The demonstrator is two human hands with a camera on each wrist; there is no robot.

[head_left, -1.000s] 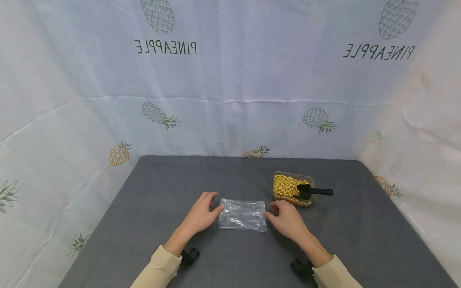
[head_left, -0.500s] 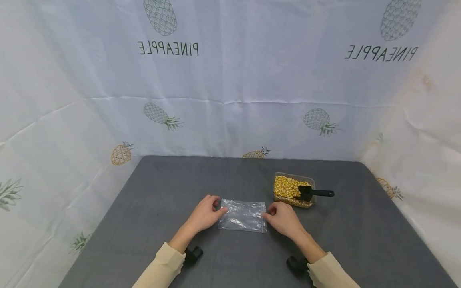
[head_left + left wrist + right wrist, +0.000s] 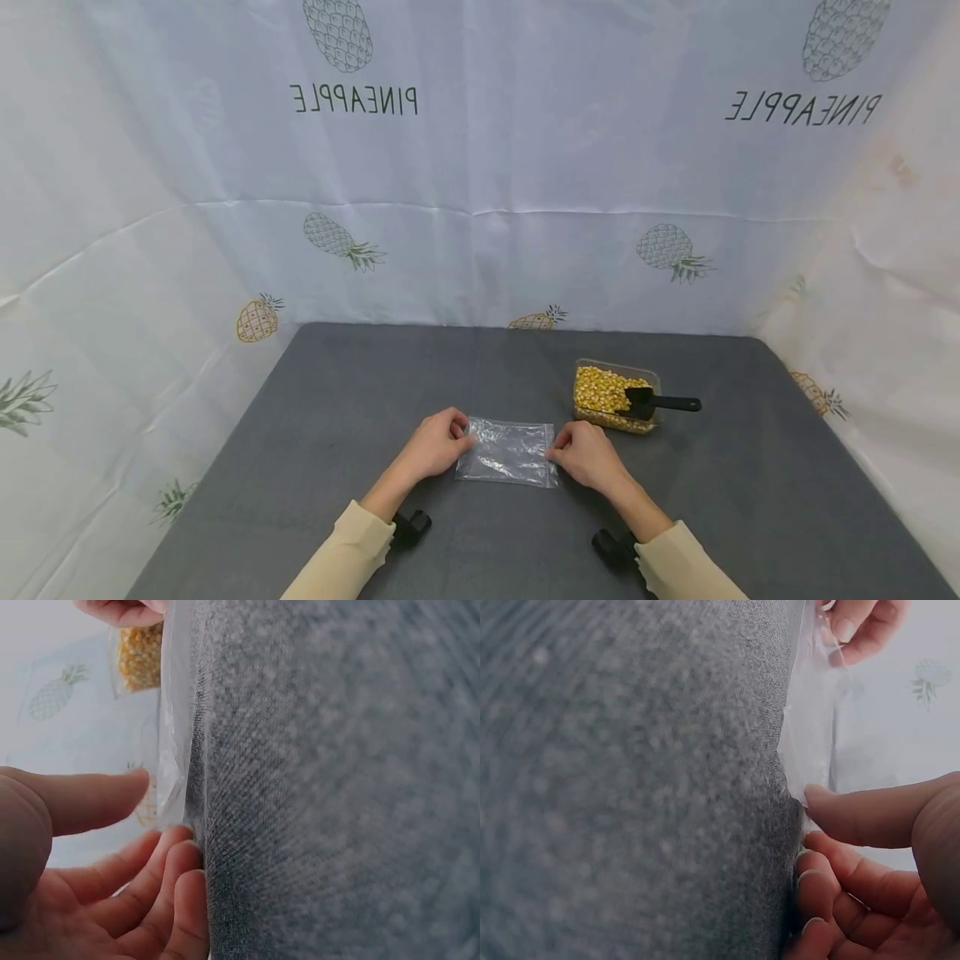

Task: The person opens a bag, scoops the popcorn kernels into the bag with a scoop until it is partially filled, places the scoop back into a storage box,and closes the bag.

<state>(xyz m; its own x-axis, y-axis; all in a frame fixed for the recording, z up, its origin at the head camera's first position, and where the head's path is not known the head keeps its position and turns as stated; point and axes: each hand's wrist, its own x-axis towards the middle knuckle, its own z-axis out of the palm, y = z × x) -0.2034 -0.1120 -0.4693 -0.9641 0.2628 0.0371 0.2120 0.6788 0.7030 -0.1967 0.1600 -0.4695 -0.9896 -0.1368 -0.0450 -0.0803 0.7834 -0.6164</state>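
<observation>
A flat, clear plastic zip bag [image 3: 504, 452] lies on the dark grey table, its zip strip towards the right. My left hand [image 3: 437, 446] is at the bag's left edge. In the left wrist view its fingertips [image 3: 180, 851] touch that edge near the cloth, while the thumb stands apart above them. My right hand [image 3: 590, 456] pinches the zip end. The right wrist view has its thumb [image 3: 862, 816] on the end of the bag [image 3: 810, 724], with the fingers curled close below.
Behind my right hand stands a clear plastic tub [image 3: 617, 422] of yellow corn kernels [image 3: 597, 388]. A black scoop [image 3: 677, 403] rests in it, handle pointing right. Pineapple-print cloth [image 3: 480, 167] hangs behind and on both sides of the table [image 3: 375, 367].
Both hands have come in closer to the bag's two ends. The fingers have drawn in at the edges, and the right thumb has settled on the zip end. The bag lies nearly where it was.
</observation>
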